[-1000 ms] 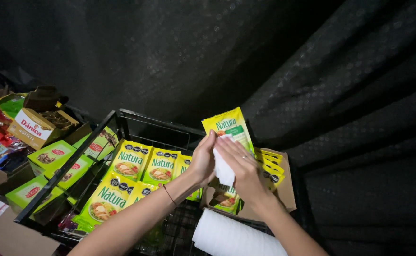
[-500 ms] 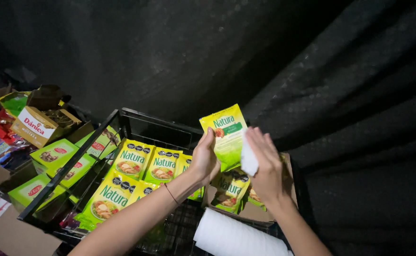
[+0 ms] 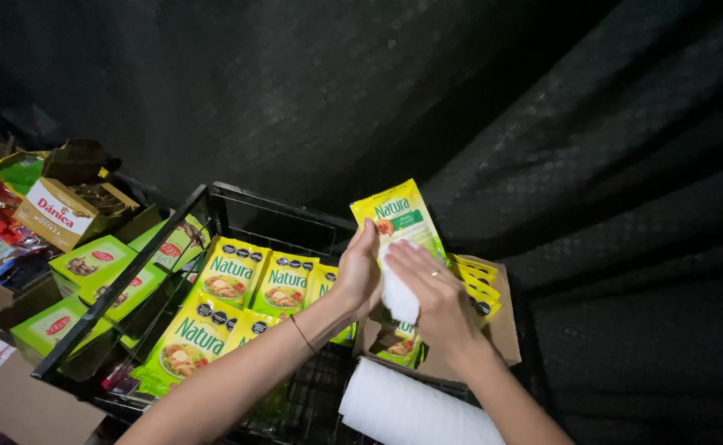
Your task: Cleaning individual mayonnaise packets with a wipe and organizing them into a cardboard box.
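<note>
The left hand pinches a yellow-green sauce pouch upright above the cardboard box at the black wire cart's right edge. The right hand, fingers closed on a white paper towel, presses against its face. That thin one-sided pinch looks weak: hard wiping could push the pouch loose into the box.

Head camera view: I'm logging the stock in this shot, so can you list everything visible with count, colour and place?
Held pouch: one, yellow and green, raised at centre.
White cloth: one, pressed on the held pouch's face.
Wire basket: one, black, centre left.
Pouches in basket: at least five, yellow, lying in rows.
Cardboard box: one, brown, right of basket, holding more yellow pouches; number unclear.
Paper roll: one, white, bottom centre.
Green boxes: several, left of basket.
Open carton: one, white and tan, far left.
Dark curtain: black, behind everything.
Left hand: grips the held pouch's left edge.
Right hand: holds the white cloth against the pouch.
</note>
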